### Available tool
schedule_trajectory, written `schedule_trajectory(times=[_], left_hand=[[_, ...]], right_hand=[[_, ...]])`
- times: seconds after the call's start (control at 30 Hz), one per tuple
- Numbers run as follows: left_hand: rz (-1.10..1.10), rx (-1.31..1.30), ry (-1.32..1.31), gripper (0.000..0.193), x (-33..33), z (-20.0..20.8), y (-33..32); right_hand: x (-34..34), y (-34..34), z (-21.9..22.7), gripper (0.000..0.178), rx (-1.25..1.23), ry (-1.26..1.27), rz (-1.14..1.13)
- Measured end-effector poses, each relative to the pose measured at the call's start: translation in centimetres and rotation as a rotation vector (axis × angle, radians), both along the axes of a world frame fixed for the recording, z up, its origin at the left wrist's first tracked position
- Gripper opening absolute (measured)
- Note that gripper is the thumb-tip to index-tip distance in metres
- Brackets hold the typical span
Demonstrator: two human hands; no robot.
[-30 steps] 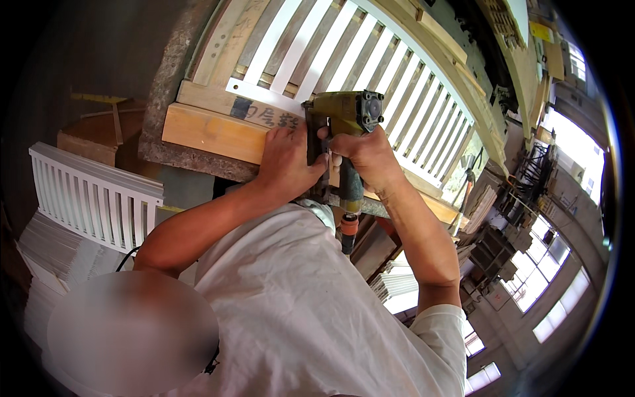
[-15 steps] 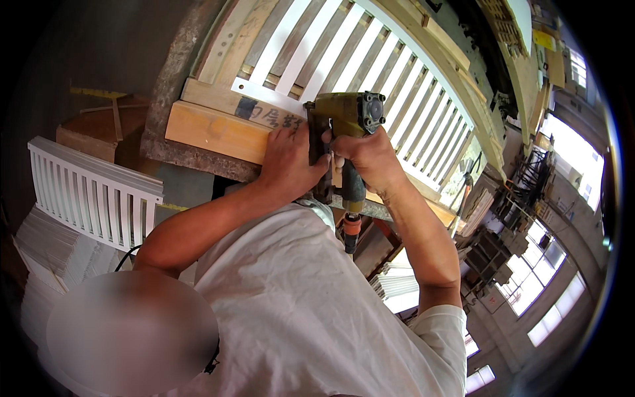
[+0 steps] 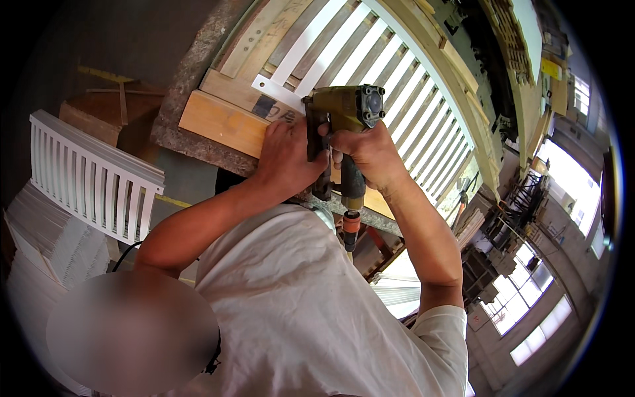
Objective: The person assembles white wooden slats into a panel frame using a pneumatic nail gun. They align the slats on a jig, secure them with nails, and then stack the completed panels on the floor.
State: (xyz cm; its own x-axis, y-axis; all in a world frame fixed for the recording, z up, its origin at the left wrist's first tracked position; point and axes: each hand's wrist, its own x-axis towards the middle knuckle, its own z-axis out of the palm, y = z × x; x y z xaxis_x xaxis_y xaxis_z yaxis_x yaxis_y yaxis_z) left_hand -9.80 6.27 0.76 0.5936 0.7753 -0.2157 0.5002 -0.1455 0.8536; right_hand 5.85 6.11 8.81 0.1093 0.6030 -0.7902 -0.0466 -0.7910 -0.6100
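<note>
My right hand [image 3: 372, 153] is closed round the black grip of a pneumatic nail gun [image 3: 344, 108], its index finger by the trigger. The gun's nose sits over the near rail of a white slatted panel [image 3: 360, 51], and an orange-and-black air fitting [image 3: 351, 225] hangs below its handle. To the left of the gun, my left hand [image 3: 284, 157] bends its fingers over the panel's near rail, with the fingertips hidden. Its thumb points toward the gun's magazine. The panel lies in a wooden jig [image 3: 225, 121] whose near side is an orange-brown board.
The jig rests on a rough-edged workbench [image 3: 188, 83]. More white slatted panels [image 3: 86, 165] stand stacked on the left, beside a brown carton [image 3: 92, 119]. Wooden strips [image 3: 456, 63] lie along the bench's far side. Tall windows and shelving are on the right.
Both hands and the nail gun have shifted left along the panel's near rail, closer to its left corner. The bench now appears slightly farther right. Each hand keeps its hold.
</note>
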Motion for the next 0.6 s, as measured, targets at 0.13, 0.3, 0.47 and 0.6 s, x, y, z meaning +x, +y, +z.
schedule_trajectory(times=[0.13,0.3,0.47,0.6], left_hand=[[0.016,0.004,-0.006,0.060,0.0,-0.2,-0.1],[0.014,-0.002,-0.023,0.059,-0.2,0.3,0.1],[0.046,0.037,-0.030,0.056,-0.1,-0.7,-0.2],[0.059,0.020,-0.034,0.054,-0.3,-0.7,-0.1]], right_hand=[[-0.2,0.0,-0.2,0.012,0.021,-0.014,0.002],[-0.6,0.2,0.2,0.010,-0.010,-0.054,0.019],[-0.6,0.8,0.6,0.010,-0.007,-0.060,0.060],[-0.9,0.8,0.4,0.011,-0.005,-0.075,0.054]])
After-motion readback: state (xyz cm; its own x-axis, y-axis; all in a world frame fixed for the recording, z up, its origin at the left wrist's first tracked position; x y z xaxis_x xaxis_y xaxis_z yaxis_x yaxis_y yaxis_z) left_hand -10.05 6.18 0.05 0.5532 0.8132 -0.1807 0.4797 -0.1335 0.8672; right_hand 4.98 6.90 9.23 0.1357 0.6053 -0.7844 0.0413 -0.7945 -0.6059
